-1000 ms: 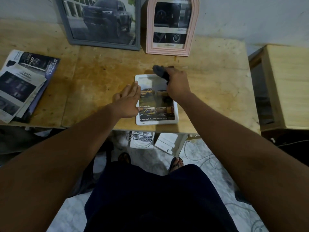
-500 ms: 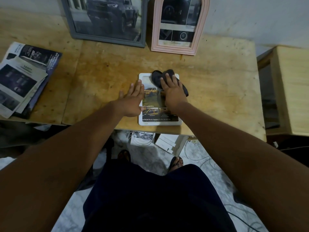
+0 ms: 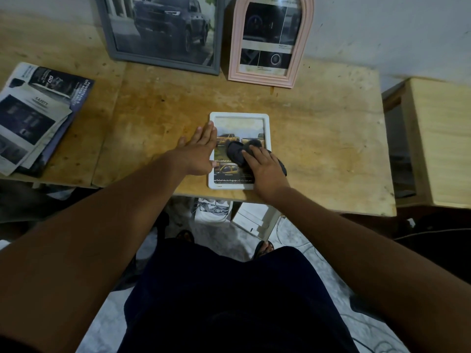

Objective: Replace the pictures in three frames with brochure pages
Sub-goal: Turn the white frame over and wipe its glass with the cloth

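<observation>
A small white frame (image 3: 239, 115) lies flat near the table's front edge, showing a brochure page with yellow trucks. My left hand (image 3: 200, 151) rests flat, fingers together, on the frame's left rim. My right hand (image 3: 265, 166) presses a dark cloth (image 3: 235, 150) onto the glass at the frame's middle right. A grey frame (image 3: 163, 29) with a dark truck picture leans on the wall at the back. Beside it stands a pink arched frame (image 3: 267, 42) holding a dashboard page. Loose brochure pages (image 3: 35, 115) are stacked at the left.
The wooden table (image 3: 318, 128) ends just below the white frame. A second wooden stand (image 3: 438, 138) sits at the right. Under the table are white boxes (image 3: 252, 220) and cables on the floor, and my feet.
My right hand has slid the dark cloth from the white frame's top edge down to its middle. My left hand has stayed on the frame's left rim.
</observation>
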